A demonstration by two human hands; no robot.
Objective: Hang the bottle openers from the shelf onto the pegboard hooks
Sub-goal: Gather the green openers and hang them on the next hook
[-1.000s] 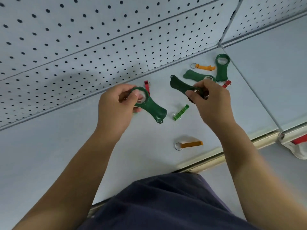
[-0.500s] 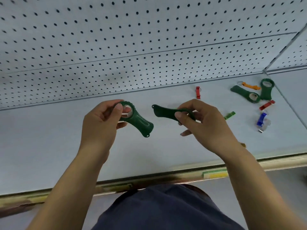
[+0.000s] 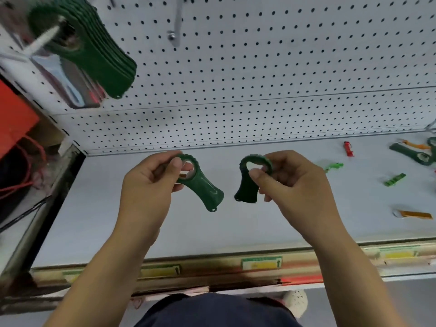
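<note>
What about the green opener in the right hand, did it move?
Yes. The green opener in the right hand swung round: its handle pointed left, along the back edge of the shelf; now it points down toward its front edge.

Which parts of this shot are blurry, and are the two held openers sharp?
Head view: the hung stack at top left is smeared by motion; the orange opener at right is soft; the held left opener and right opener are fairly sharp.
</note>
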